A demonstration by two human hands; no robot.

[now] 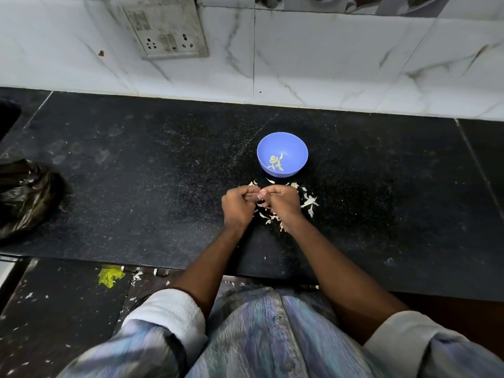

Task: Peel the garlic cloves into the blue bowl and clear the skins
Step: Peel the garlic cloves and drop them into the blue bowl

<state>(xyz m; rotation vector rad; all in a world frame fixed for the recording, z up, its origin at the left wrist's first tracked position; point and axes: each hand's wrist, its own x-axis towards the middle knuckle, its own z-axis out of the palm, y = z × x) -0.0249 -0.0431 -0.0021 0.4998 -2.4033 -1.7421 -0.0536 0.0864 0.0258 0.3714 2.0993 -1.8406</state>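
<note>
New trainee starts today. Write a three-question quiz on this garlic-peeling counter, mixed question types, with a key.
1. True or false: the blue bowl sits beyond both hands, toward the wall.
2. Where do most garlic skins lie? A) in the bowl B) on the counter around the hands C) on the black bag
3. Fill in: the left hand and right hand meet with fingers ____.

Key: 1 true; 2 B; 3 curled

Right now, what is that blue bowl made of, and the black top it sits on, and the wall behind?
The blue bowl looks like plastic: one even colour, smooth, a soft dull sheen. The black countertop looks like polished granite, dark with fine pale speckles, though it could be another stone. The wall tiles look like glossy ceramic printed as marble: white with grey veins and straight joint lines.
</note>
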